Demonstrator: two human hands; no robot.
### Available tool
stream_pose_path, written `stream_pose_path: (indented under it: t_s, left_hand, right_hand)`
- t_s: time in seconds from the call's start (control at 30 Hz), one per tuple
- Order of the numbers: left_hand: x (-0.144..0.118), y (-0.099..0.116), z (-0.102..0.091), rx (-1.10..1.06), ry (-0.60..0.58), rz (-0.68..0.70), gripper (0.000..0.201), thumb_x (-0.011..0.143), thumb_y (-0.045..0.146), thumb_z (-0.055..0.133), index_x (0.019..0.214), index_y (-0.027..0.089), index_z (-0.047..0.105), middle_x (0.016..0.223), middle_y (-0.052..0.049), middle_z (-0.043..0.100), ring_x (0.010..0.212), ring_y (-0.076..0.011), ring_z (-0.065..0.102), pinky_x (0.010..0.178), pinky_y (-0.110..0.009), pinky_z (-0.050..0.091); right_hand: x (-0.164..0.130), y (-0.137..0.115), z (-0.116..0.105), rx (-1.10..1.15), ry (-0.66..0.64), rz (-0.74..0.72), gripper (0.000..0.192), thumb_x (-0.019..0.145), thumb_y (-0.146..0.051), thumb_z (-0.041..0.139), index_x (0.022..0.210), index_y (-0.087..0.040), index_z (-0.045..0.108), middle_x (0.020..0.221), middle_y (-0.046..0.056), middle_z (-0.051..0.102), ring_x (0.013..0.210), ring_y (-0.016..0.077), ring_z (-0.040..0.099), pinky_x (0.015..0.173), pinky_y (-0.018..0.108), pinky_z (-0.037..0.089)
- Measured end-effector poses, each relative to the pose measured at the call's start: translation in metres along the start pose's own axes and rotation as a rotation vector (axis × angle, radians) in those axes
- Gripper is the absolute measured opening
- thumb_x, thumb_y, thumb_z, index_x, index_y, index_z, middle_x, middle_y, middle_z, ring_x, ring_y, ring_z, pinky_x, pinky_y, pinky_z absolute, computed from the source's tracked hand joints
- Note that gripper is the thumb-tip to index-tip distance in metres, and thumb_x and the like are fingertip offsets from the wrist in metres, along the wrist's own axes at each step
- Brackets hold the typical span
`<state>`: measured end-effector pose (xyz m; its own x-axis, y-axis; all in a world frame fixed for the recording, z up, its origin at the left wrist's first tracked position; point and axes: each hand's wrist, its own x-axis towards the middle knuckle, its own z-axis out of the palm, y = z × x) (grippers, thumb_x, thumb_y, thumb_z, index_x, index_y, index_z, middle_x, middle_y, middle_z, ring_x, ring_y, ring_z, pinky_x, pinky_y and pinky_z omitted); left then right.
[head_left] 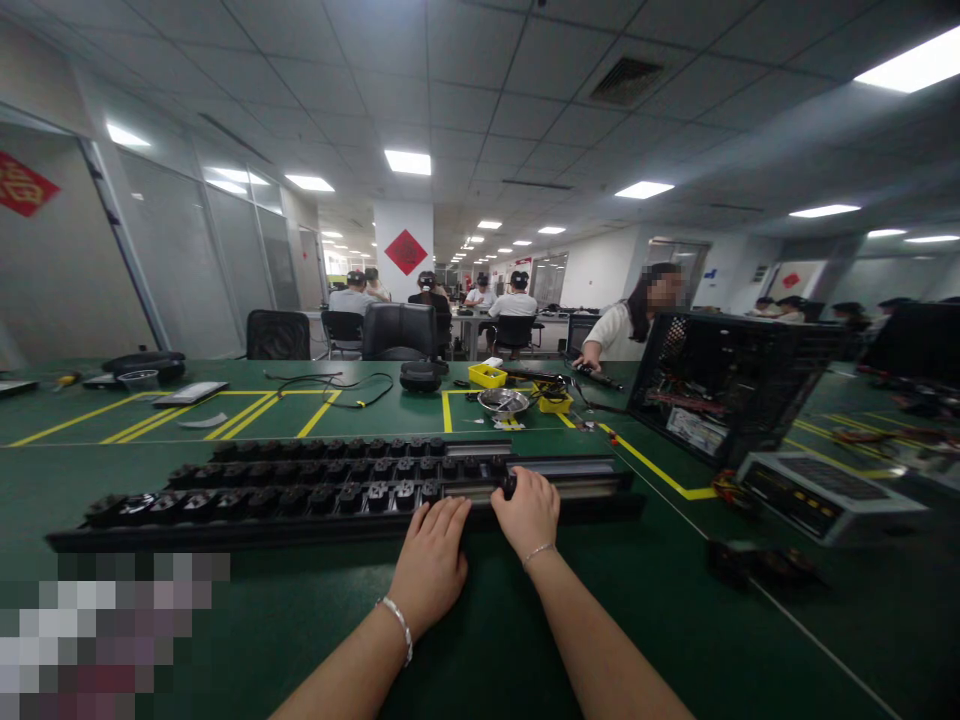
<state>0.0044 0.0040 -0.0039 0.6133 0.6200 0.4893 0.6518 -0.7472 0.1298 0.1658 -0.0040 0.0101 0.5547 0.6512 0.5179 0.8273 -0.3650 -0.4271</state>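
Note:
Several black rails [225,533] lie side by side across the green table in front of me. Rows of small round black parts with prongs, like socket inserts [322,497], fill their left and middle stretches. The right ends of the rails show bare metallic channels. My left hand [435,560] is curled over the edge of the front rail, fingers close together, right of the last insert in that row. Just to its right, my right hand [530,510] pinches a small black part [510,485] above the rails. Its fingers hide much of this part.
An open computer case [727,385] and a power supply unit [829,495] stand on the right. Beyond the rails are a metal bowl [503,402], a yellow bin [487,375], a black pouch [420,376] and cables [337,385]. A co-worker [619,330] reaches over behind the case.

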Motion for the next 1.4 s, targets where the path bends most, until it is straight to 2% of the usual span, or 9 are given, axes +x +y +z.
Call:
stream_pose_path:
  t_s: [0.4,0.57,0.8,1.0,1.17,1.4]
  left_hand:
    - [0.000,-0.001,0.001,0.000,0.015,0.012,0.060,0.072,0.013,0.046,0.130,0.023,0.038,0.132,-0.003,0.048,0.124,-0.0186,0.038,0.109,-0.039,0.021]
    - [0.000,-0.001,0.000,-0.009,0.019,0.014,0.060,0.072,0.013,0.044,0.130,0.022,0.038,0.132,-0.003,0.049,0.123,-0.0185,0.039,0.109,-0.039,0.021]
    - [0.000,-0.001,0.001,-0.003,0.029,0.017,0.058,0.073,0.013,0.044,0.130,0.022,0.039,0.131,-0.003,0.050,0.123,-0.0188,0.039,0.108,-0.039,0.022]
    - [0.000,0.000,0.001,-0.019,0.034,0.017,0.058,0.072,0.013,0.044,0.129,0.022,0.040,0.131,-0.004,0.050,0.123,-0.0189,0.040,0.108,-0.039,0.022]
    - [0.000,0.000,0.000,-0.028,0.030,0.009,0.057,0.072,0.013,0.045,0.128,0.022,0.041,0.131,-0.003,0.050,0.123,-0.0187,0.039,0.108,-0.039,0.022]
    - [0.001,0.001,0.000,-0.047,0.004,-0.005,0.059,0.072,0.014,0.045,0.130,0.023,0.037,0.133,-0.002,0.047,0.124,-0.0182,0.037,0.109,-0.040,0.020]
  right_hand:
    - [0.004,0.004,-0.006,0.021,-0.069,0.006,0.033,0.073,-0.028,0.046,0.102,-0.018,0.059,0.106,0.008,0.063,0.108,0.0234,0.047,0.096,0.036,0.024]
    - [0.005,0.009,-0.006,-0.027,-0.032,0.013,0.036,0.071,-0.033,0.050,0.102,-0.017,0.060,0.109,0.010,0.061,0.109,0.0252,0.045,0.098,0.038,0.022]
    - [0.006,0.011,-0.005,-0.020,-0.071,0.043,0.041,0.072,-0.035,0.049,0.107,-0.016,0.058,0.113,0.009,0.059,0.113,0.0241,0.043,0.098,0.036,0.023]
    - [0.007,0.013,-0.011,-0.021,-0.158,0.043,0.044,0.075,-0.034,0.046,0.114,-0.015,0.055,0.118,0.010,0.057,0.117,0.0240,0.041,0.099,0.035,0.023]
    - [0.005,0.013,-0.012,-0.035,-0.143,0.048,0.051,0.078,-0.033,0.044,0.124,-0.013,0.047,0.123,0.011,0.055,0.120,0.0227,0.039,0.100,0.035,0.023]
    - [0.007,0.016,-0.008,-0.017,-0.127,0.028,0.047,0.077,-0.032,0.044,0.120,-0.015,0.049,0.119,0.009,0.057,0.116,0.0234,0.043,0.098,0.036,0.024]
